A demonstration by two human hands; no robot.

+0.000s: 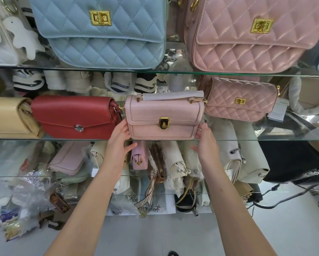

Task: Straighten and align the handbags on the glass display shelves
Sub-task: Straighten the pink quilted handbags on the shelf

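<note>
- My left grip [120, 141] is spread apart, with straight fingers laid against the left end of the pale pink bag [164, 115]. The thumb points out under the front edge of the middle glass shelf [62, 139].
- My right grip [205, 143] is also apart. Its fingertips press the bag's lower right corner and nothing is curled round it.
- The pale pink bag stands upright at the front edge of the middle glass shelf, between my two palms. Its flap and gold clasp [164, 123] face me.
- Its top handle [173, 96], wrapped in white paper, lies along the top of the bag.
- The red bag [75, 117] stands just beside it on the left.
- The small quilted pink bag [242, 100] sits to the right and a little further back.
- A beige bag [5, 117] leans against the far end of the red one.
- On the shelf above, a blue quilted bag [103, 34] and a large pink quilted bag [247, 34] stand side by side with a gap between them.
</note>
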